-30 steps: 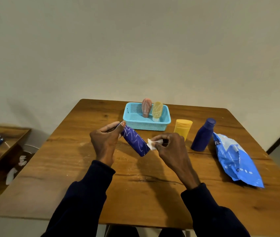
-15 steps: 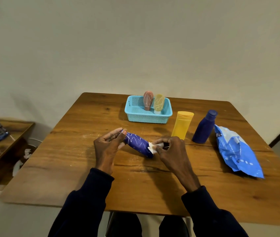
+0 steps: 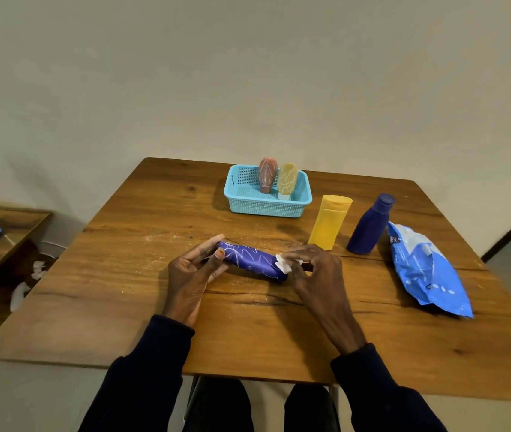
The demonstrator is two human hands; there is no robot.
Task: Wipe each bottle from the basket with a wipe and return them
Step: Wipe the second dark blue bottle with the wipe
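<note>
A purple bottle with white squiggles lies nearly level just above the wooden table. My left hand grips its left end with thumb and fingers. My right hand pinches a small white wipe against the bottle's right end. The turquoise basket stands at the back of the table, with a pink bottle and a pale yellow bottle upright inside it.
A yellow tube bottle and a dark blue bottle stand right of the basket. A blue wipes pack lies at the right edge. A low wooden shelf with a bag sits left of the table.
The purple bottle has dropped from a steep tilt to nearly level, close to the table. Both hands came down with it, and the wipe stays at the bottle's right end.
</note>
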